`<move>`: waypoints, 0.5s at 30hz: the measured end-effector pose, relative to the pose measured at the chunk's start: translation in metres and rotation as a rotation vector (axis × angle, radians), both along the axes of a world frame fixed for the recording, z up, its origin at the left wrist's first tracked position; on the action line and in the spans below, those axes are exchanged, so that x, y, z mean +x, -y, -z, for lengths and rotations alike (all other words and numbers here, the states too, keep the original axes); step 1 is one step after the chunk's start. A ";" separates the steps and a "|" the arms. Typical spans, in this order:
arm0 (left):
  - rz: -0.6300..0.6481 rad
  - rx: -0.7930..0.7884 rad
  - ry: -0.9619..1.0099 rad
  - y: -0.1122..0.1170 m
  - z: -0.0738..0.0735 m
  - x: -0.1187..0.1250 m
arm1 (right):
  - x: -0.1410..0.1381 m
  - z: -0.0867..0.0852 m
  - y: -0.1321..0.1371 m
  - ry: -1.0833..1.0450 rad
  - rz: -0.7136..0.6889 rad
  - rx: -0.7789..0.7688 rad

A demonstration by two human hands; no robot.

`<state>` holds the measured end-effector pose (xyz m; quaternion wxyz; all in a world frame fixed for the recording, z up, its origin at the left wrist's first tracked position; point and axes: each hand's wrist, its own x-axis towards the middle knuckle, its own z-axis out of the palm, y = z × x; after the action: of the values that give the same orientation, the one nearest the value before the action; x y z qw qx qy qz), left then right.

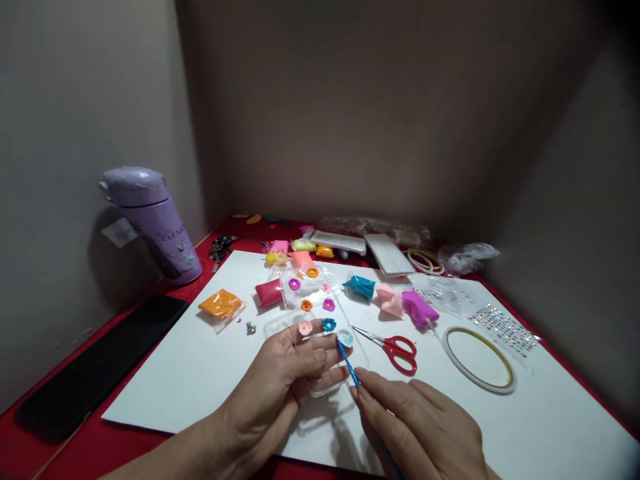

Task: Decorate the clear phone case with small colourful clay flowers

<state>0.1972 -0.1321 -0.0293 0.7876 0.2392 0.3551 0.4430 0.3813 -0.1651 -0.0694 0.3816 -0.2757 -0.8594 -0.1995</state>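
My left hand (pixel 280 373) grips the lower end of a clear phone case (pixel 343 303), its fingers showing through the plastic. Small flowers in pink, purple, orange and teal are stuck on the case, among them a teal flower (pixel 329 325) and a pale pink flower (pixel 305 327). My right hand (pixel 420 423) pinches a thin blue modelling tool (pixel 349 363). The tool's tip touches or nearly touches a round white and light-blue blob (pixel 345 339) at the case's right side.
Red-handled scissors (pixel 400 353) and a tape roll (pixel 480 360) lie right on the white board (pixel 165 373). Around them are an orange clay packet (pixel 221 304), a teal packet (pixel 361 287), a purple packet (pixel 420 309) and a gem sheet (pixel 505 329). A purple bottle (pixel 160 227) and black phone (pixel 100 367) are left.
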 end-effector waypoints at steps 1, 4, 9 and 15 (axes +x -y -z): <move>0.003 0.004 -0.008 0.000 0.000 0.000 | 0.001 0.002 0.000 -0.007 -0.008 -0.012; 0.018 0.023 -0.012 -0.001 -0.001 0.000 | 0.001 0.005 0.000 -0.042 -0.005 -0.023; -0.013 -0.016 -0.028 -0.004 0.002 0.000 | -0.004 0.002 0.003 -0.123 0.015 -0.029; -0.036 0.007 -0.019 -0.006 0.008 -0.001 | -0.008 -0.008 0.004 -0.284 0.031 -0.104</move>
<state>0.1962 -0.1256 -0.0370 0.7753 0.2401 0.3652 0.4560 0.3731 -0.1693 -0.0611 0.4816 -0.3336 -0.8016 -0.1195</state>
